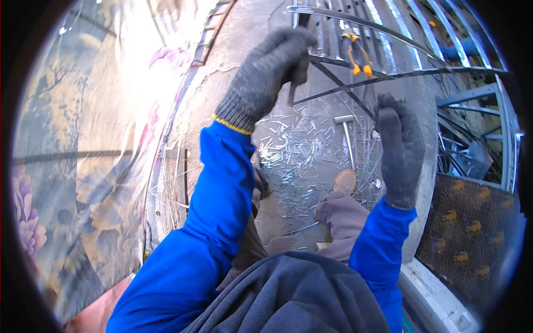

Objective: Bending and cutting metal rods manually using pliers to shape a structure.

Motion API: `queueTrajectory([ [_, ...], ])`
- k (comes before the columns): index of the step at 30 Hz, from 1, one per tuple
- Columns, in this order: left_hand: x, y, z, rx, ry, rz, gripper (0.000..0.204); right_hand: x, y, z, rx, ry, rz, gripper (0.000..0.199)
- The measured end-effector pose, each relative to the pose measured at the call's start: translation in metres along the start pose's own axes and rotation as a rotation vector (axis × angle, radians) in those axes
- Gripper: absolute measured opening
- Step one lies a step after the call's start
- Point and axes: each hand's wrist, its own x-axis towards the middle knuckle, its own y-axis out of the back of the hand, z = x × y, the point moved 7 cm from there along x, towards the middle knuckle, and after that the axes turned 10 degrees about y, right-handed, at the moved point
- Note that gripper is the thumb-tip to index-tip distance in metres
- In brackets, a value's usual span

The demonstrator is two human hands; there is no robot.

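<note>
My left hand (270, 72), in a dark grey knit glove with a blue sleeve, is raised and shut on a thin dark metal rod (292, 89) of a welded steel frame (388, 75). My right hand (398, 147), gloved the same way, is lifted beside the frame with its fingers up and apart, holding nothing. Below both hands, several short shiny metal offcuts (297, 158) lie scattered on the concrete floor. A hammer (347, 136) lies among them. My brown shoe (344, 182) stands by the hammer's handle.
A flower-patterned sheet (83, 166) covers the left side. Orange-handled pliers (358, 58) rest on steel bars at the top. Blue-grey metal frames (477, 127) stack at the right, above a dark patterned mat (472, 233). A long curved shiny strip (361, 25) crosses the top.
</note>
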Motion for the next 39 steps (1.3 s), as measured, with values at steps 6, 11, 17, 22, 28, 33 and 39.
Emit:
queueTrajectory([
  [6, -0.010, -0.050, -0.041, 0.594, 0.220, -0.321, 0.031, 0.002, 0.014, 0.014, 0.200, -0.024, 0.105, 0.033],
  [11, 0.001, -0.032, -0.008, 1.208, -0.474, 0.176, 0.041, 0.003, 0.021, 0.011, 0.278, 0.003, 0.230, 0.029],
  [17, 0.016, 0.027, -0.043, -0.300, 0.265, 0.175, 0.058, -0.004, 0.008, -0.008, 0.446, 0.150, 0.330, 0.029],
  [22, 0.015, 0.028, -0.024, -0.428, 0.047, 0.070, 0.044, -0.040, -0.028, -0.069, -0.023, 0.618, 0.066, 0.028],
  [28, 0.013, 0.033, -0.022, -0.499, 0.056, 0.056, 0.038, -0.070, -0.050, -0.088, -0.049, 0.679, -0.215, 0.029],
  [33, 0.011, 0.034, -0.022, -0.508, 0.074, 0.109, 0.038, -0.068, -0.053, -0.085, -0.041, 0.664, -0.212, 0.030],
  [39, 0.013, 0.035, -0.022, -0.531, 0.070, 0.107, 0.037, -0.066, -0.054, -0.084, -0.044, 0.654, -0.190, 0.033],
])
